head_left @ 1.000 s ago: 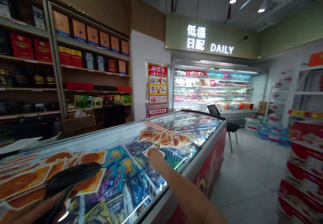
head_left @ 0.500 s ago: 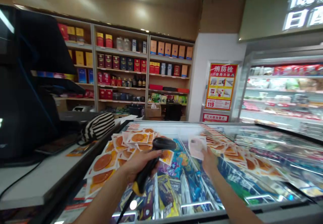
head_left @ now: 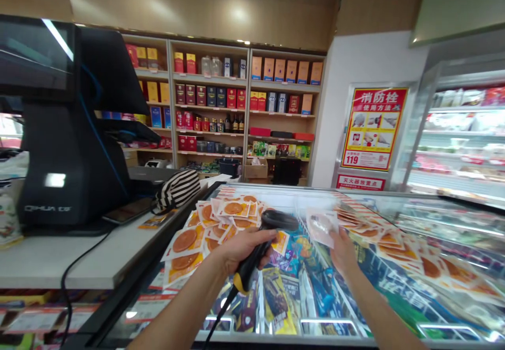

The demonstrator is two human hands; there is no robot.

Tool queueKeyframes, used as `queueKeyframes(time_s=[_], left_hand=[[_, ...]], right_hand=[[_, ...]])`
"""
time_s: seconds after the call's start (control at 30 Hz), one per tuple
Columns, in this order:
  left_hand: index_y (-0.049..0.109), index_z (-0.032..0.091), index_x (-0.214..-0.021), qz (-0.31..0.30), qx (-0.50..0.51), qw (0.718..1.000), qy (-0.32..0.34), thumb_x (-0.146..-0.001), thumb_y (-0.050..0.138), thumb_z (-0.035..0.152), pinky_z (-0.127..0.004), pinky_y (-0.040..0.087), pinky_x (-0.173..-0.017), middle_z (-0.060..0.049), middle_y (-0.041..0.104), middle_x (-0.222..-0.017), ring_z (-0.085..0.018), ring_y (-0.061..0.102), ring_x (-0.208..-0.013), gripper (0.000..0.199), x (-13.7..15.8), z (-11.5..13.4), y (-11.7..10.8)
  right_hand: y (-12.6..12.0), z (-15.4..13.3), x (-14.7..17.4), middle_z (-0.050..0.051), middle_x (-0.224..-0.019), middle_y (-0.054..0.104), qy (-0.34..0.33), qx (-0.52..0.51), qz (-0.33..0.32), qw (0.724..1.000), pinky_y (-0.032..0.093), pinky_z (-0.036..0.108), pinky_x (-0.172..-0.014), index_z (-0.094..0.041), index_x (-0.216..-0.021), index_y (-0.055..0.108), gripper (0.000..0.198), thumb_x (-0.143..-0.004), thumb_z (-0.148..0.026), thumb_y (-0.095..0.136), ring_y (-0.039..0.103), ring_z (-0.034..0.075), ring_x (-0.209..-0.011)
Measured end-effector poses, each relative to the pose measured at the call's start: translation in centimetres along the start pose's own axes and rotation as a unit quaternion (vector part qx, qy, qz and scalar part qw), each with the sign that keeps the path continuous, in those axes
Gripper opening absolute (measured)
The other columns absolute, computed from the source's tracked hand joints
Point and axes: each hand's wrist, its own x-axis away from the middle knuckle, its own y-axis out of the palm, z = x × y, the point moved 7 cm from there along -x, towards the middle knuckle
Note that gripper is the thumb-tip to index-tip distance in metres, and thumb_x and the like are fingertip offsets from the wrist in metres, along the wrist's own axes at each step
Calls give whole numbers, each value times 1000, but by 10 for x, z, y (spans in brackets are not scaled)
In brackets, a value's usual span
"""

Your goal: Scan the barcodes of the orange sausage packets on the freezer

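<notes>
My left hand (head_left: 246,249) is wrapped around the handle of a black barcode scanner (head_left: 249,266) with a yellow butt and a trailing cord. The scanner's head points right, toward a flat, whitish packet (head_left: 321,227) pinched by its edge in my right hand (head_left: 344,250). Scanner and packet are apart. Left of the scanner, a pile of flat packets (head_left: 187,240) printed with round orange-brown patties lies on the freezer's glass top. A second row of similar packets (head_left: 398,245) spreads out to the right of my right hand.
Beneath the glass, the chest freezer (head_left: 290,343) holds colourful bagged goods. A black checkout terminal (head_left: 74,166) stands on the white counter (head_left: 47,266) at left, beside a striped pouch (head_left: 181,188) and a phone (head_left: 130,210). Stocked shelves (head_left: 211,81) line the back wall.
The view has turned left, so everything sits further right and more of the terminal shows. The right-hand packet has tilted and now shines. Both hands keep their holds.
</notes>
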Motion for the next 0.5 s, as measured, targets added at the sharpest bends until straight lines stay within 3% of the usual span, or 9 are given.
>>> queueKeyframes(time_s=[0.13,0.23,0.37,0.5], left_hand=[[47,15,-73,10,-16,1000,4,-62,55,45,-18,32,-38,4,49,-52,-6,44,-39,33,4,2,-11],[46,16,-70,64,-29,998,5,-62,56,45,-18,32,-38,4,49,-52,-6,43,-39,32,12,4,-33],[46,15,-68,144,-38,989,20,-61,56,47,-18,33,-38,4,49,-52,-6,43,-40,34,31,3,-68],[44,15,-68,205,-26,978,25,-61,57,46,-18,33,-38,4,48,-52,-6,44,-41,34,53,-2,-94]], right_hand=[[-3,3,-3,-2,-76,62,-4,22,4,1000,45,27,-62,-18,-99,52,46,-54,-26,49,57,15,-66],[3,-3,1,1,-80,62,-53,121,-2,991,44,28,-66,-17,-98,54,43,-58,-29,46,56,17,-71],[35,-9,18,6,-83,62,-127,297,-54,945,42,30,-70,-13,-97,57,42,-64,-31,39,55,20,-78],[74,-2,32,8,-90,61,-176,378,-92,904,40,34,-76,-12,-102,56,44,-68,-29,32,54,21,-83]])
